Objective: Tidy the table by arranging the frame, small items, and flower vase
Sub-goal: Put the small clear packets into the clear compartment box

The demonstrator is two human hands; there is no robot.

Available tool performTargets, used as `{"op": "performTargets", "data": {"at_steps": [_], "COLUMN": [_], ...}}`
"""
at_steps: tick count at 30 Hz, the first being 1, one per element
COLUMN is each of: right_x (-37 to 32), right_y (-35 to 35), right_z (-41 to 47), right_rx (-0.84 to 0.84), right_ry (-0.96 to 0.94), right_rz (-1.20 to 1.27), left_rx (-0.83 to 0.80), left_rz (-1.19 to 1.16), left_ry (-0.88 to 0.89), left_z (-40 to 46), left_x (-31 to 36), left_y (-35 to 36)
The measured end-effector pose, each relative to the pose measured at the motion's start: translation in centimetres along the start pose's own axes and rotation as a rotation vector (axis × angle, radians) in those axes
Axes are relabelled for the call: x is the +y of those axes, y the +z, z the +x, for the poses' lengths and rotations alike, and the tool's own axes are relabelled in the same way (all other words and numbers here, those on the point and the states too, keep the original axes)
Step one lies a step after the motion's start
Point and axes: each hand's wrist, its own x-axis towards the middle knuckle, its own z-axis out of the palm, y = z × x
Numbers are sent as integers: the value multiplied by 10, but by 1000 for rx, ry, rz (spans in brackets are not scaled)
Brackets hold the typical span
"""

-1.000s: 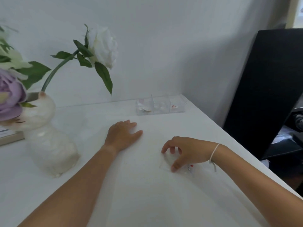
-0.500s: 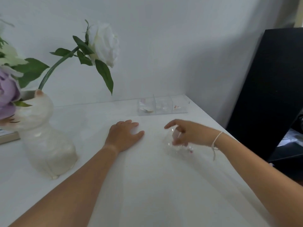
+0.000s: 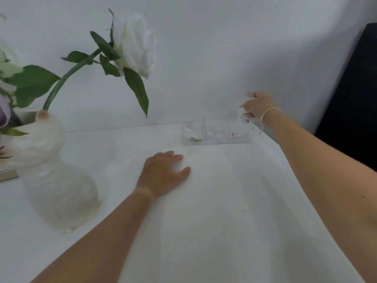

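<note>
Clear item [image 3: 243,116] in right grip [image 3: 256,105] above organizer [image 3: 216,133]

Table [image 3: 214,231]: plain white. Wall [image 3: 224,48]: pale grey-white. Vase [image 3: 55,180], left of frame: milky translucent white. Rose [image 3: 135,41], upper left: white, green stem and leaves. Bloom [image 3: 3,114], far left edge: purple. Organiser box [image 3: 216,132], centre right: clear, red-speckled contents. Wrist cord [image 3: 269,111]: white. Panel [image 3: 355,99], right edge: black.

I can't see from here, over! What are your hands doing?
Left hand flat on table, empty. Right hand holds small clear item above clear organizer, right end. Nothing in the way.
</note>
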Motion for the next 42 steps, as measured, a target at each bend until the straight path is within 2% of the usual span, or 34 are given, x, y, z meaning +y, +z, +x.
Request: {"op": "performTargets", "data": {"at_steps": [5,19,25,30,35,42], "right_x": [12,32,28,17,17,24], "right_y": [18,39,33,23,20,33], "right_z": [14,15,6,-21,-82,-173], "right_rx": [30,-39,-11,25,-18,-122], "right_ry": [-64,-171,-257,-386,-513,-496], "right_rz": [-182,-745,-848,-770,-629,-358], "left_rx": [3,15,21,21,12,-7], "left_rz": [-22,-27,-26,-21,-76,-327], "left_ry": [-8,-3,3,2,14,59], "left_z": [-1,-1,-1,0,-8,-63], "left_x": [0,0,0,-1,4,12], "left_y": [0,0,1,0,-10,-25]}}
